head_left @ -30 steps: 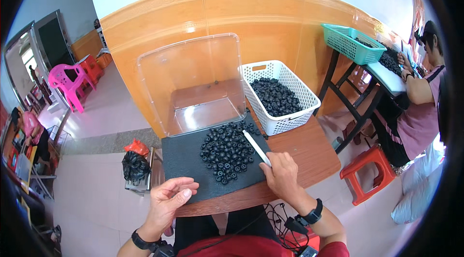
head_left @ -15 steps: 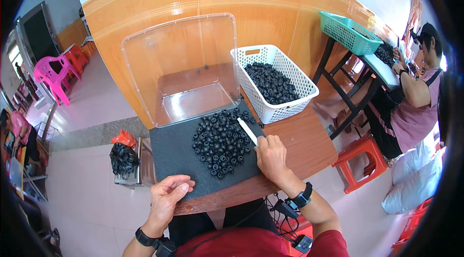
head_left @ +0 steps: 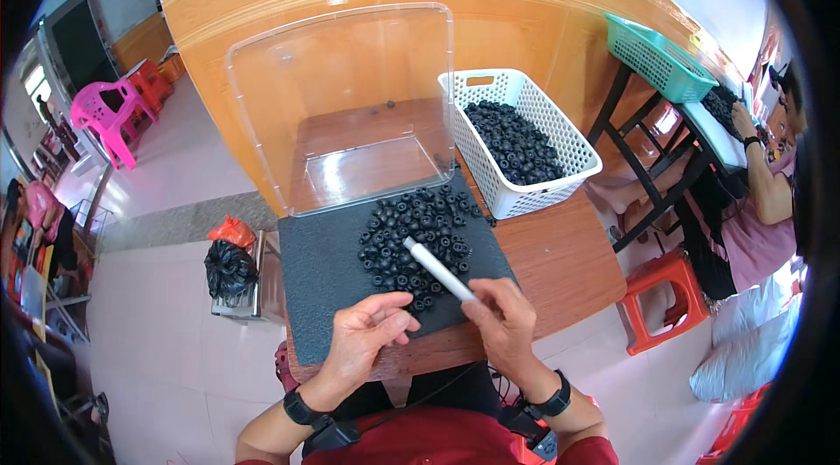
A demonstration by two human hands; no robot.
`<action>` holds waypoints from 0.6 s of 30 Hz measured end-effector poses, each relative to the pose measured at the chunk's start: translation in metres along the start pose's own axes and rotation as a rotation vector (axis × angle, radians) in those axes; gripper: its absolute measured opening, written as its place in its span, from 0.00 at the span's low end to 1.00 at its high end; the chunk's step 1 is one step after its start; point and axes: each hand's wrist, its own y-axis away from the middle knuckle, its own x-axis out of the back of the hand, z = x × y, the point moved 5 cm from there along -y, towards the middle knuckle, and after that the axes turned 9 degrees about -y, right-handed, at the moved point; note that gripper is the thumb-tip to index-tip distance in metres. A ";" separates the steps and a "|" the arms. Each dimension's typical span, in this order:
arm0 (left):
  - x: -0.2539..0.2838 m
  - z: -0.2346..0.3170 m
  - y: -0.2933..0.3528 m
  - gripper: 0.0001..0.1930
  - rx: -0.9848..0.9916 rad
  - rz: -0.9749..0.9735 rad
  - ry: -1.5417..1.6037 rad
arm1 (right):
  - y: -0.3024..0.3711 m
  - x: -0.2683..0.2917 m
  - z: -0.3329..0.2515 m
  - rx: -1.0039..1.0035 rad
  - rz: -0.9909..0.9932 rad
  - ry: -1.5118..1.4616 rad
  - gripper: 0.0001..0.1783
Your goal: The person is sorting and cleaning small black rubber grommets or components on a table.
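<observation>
My right hand (head_left: 506, 322) grips a white rod-shaped tool (head_left: 437, 268) that points up and left over a pile of small black ring-shaped parts (head_left: 416, 235). The pile lies on a dark grey mat (head_left: 324, 277) on a wooden table (head_left: 560, 259). My left hand (head_left: 365, 334) rests on the mat's near edge, fingers curled toward the closest black parts, holding nothing that I can see. Both wrists wear black bands.
A clear plastic bin (head_left: 350, 106) stands tipped open behind the mat. A white basket (head_left: 525, 141) of black parts sits at the right. A person (head_left: 770, 176) works at another table with a green basket (head_left: 656, 49). An orange stool (head_left: 661, 299) and a black bag (head_left: 229, 268) are on the floor.
My left hand has moved up from below the table edge onto the mat near the pile. The right hand with the white tool has shifted slightly left and nearer.
</observation>
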 end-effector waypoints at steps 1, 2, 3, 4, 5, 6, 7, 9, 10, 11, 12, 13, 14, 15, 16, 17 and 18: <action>-0.002 -0.002 -0.003 0.14 0.010 -0.015 0.056 | 0.004 -0.004 -0.001 -0.095 -0.053 -0.096 0.14; -0.005 -0.003 -0.006 0.14 0.021 -0.034 0.110 | 0.010 -0.008 0.002 -0.192 -0.104 -0.191 0.13; -0.008 -0.002 -0.008 0.13 0.028 0.009 0.142 | 0.015 -0.011 0.005 -0.214 -0.128 -0.271 0.13; -0.009 -0.002 -0.009 0.13 0.028 0.015 0.139 | 0.018 -0.012 0.004 -0.214 -0.132 -0.277 0.13; -0.010 -0.001 -0.008 0.12 0.011 0.031 0.139 | 0.022 -0.013 0.002 -0.243 -0.151 -0.304 0.13; -0.010 0.000 -0.007 0.12 -0.005 0.045 0.138 | 0.025 -0.014 0.001 -0.272 -0.169 -0.331 0.13; -0.010 0.001 -0.005 0.10 -0.009 0.071 0.132 | 0.027 -0.016 0.001 -0.271 -0.181 -0.341 0.13; -0.008 -0.002 -0.002 0.10 -0.030 0.086 0.121 | 0.027 -0.020 -0.001 -0.303 -0.222 -0.353 0.13; -0.007 -0.003 0.000 0.10 -0.051 0.098 0.113 | 0.028 -0.023 -0.001 -0.335 -0.261 -0.361 0.13; -0.009 -0.003 0.002 0.10 -0.048 0.096 0.112 | 0.027 -0.025 -0.002 -0.337 -0.259 -0.362 0.13; -0.012 -0.003 0.004 0.09 -0.037 0.095 0.100 | 0.028 -0.030 -0.002 -0.354 -0.293 -0.376 0.13; -0.015 -0.003 0.006 0.09 -0.026 0.093 0.089 | 0.028 -0.033 -0.002 -0.372 -0.326 -0.391 0.13; -0.017 -0.002 0.010 0.09 -0.017 0.096 0.090 | 0.027 -0.033 -0.002 -0.381 -0.328 -0.393 0.13; -0.021 -0.001 0.012 0.09 -0.007 0.069 0.063 | 0.027 -0.035 -0.003 -0.390 -0.380 -0.394 0.13; -0.023 0.000 0.015 0.08 0.004 0.041 0.037 | 0.027 -0.038 -0.004 -0.400 -0.432 -0.397 0.14; -0.018 0.000 0.019 0.09 0.025 0.037 -0.073 | 0.027 -0.035 -0.005 -0.423 -0.396 -0.404 0.14; -0.012 0.003 0.020 0.10 -0.002 0.044 -0.084 | 0.026 -0.031 -0.004 -0.446 -0.360 -0.411 0.14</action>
